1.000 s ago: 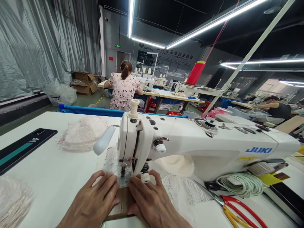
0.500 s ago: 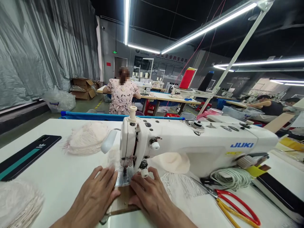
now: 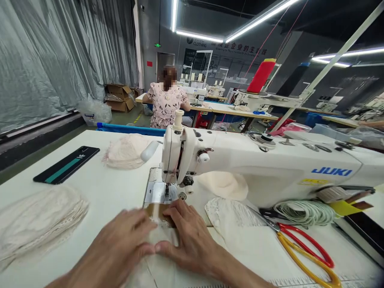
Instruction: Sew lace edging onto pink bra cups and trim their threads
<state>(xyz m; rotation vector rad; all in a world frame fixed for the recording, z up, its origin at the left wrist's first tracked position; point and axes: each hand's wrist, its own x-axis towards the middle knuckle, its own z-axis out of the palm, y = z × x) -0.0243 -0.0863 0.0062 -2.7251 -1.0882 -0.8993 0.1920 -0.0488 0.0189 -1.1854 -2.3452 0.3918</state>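
A cream lace-edged fabric piece (image 3: 164, 234) lies in front of the sewing machine's presser foot (image 3: 167, 192), partly hidden under my hands. My right hand (image 3: 192, 236) presses on its right side, thumb spread left and fingers bent down onto the cloth. My left hand (image 3: 120, 236), smeared by motion, is over the left side with fingers stretched and thumb apart. The two thumbs meet over the fabric. The white sewing machine (image 3: 228, 154) stands just beyond, and its metal needle plate (image 3: 154, 192) shows bare. Another lace-edged piece (image 3: 229, 218) lies right of my right hand.
Stacks of cream lace pieces (image 3: 45, 220) lie left, with another pile (image 3: 127, 152) behind. A dark phone (image 3: 67, 165) rests between them. To the right are red-and-yellow-handled scissors (image 3: 306, 244) and a coil of pale cord (image 3: 306, 212). A person (image 3: 169, 98) sits ahead.
Both hands have drawn back from the presser foot toward me. Lace-edged fabric now shows between them, and the needle plate is uncovered. The view has tilted down and shifted left.
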